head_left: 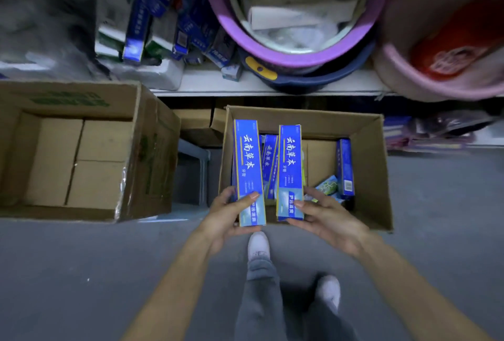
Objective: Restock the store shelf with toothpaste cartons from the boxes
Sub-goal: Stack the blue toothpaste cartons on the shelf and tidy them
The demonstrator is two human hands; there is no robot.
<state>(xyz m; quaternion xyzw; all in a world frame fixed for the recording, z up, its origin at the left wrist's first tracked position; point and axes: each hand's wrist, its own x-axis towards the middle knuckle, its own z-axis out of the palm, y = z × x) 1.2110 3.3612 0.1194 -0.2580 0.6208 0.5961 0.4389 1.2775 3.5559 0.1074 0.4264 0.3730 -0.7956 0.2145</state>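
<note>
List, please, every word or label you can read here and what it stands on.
"云南草本": left carton, held by the left hand.
"云南草本": right carton, held by the right hand.
"牙膏": small, beneath it on both.
Too blurred: green print on the left cardboard box, shelf cartons, held cartons' pale bands.

The left carton (249, 171), held in the left hand (226, 218), is deep blue with white script and a yellow edge, paling to sky blue under the thumb. The right carton (290, 171), in the right hand (327, 218), matches it. Beyond the fingertips the box (375, 177) is plain brown cardboard. Farther beyond sit a purple tub (286, 54) and a pink tub (395, 70), red inside.
</note>
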